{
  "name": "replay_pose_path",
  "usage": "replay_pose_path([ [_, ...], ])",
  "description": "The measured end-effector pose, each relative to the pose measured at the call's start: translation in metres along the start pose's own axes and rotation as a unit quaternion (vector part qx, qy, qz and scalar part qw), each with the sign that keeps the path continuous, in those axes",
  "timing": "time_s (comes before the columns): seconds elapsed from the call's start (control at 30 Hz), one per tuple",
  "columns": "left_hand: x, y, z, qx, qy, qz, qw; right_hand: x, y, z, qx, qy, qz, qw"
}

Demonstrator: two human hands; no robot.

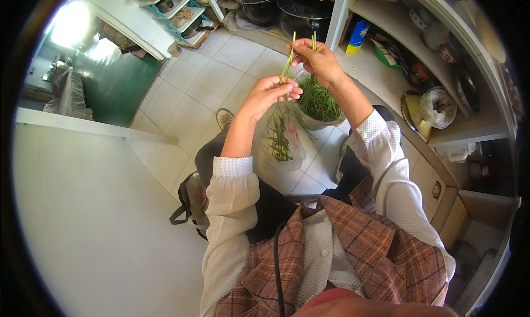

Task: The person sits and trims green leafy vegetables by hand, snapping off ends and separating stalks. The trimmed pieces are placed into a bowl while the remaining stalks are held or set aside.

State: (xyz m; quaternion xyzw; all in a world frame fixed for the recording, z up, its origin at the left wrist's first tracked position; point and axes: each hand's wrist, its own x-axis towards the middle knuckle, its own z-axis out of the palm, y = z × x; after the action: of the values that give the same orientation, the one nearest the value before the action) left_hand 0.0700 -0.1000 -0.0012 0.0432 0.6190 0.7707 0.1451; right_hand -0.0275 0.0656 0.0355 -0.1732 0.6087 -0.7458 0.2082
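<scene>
Between the fingers of my left hand (pixel 270 94) are a few thin green stems (pixel 287 67), held upright above the floor. My right hand (pixel 318 61) pinches more green stalks (pixel 314 42), and its fingertips also meet the upper part of the left hand's stems. Beneath the right hand stands a tub (pixel 319 123) heaped with cut green stems (pixel 318 99). Below my left hand, a clear plastic bag (pixel 296 162) on the floor contains green and darker plant scraps (pixel 279 143). What kind of plant it is cannot be settled from here.
Open shelves (pixel 385 73) curve along the right, with bowls and a bagged item (pixel 439 106). Large black lidded pots (pixel 305 10) sit at the far side. A small rack (pixel 180 15) stands far left, near a doorway. By my left leg is a bag (pixel 198 201) with a dark handle.
</scene>
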Motion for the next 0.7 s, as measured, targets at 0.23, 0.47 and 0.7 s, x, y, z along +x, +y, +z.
replay_pose_path([
  [0.23,-0.005,0.003,-0.009,-0.004,-0.022,-0.027,0.999,0.012,-0.038,-0.011,-0.007,0.009,-0.032,0.999],
  [0.47,-0.016,0.008,-0.015,-0.02,-0.029,-0.015,0.999,0.021,-0.064,-0.017,-0.025,0.013,-0.038,0.999],
  [0.7,-0.021,0.009,-0.018,-0.061,-0.003,0.006,0.998,0.022,-0.065,-0.008,-0.007,0.026,-0.05,0.998],
])
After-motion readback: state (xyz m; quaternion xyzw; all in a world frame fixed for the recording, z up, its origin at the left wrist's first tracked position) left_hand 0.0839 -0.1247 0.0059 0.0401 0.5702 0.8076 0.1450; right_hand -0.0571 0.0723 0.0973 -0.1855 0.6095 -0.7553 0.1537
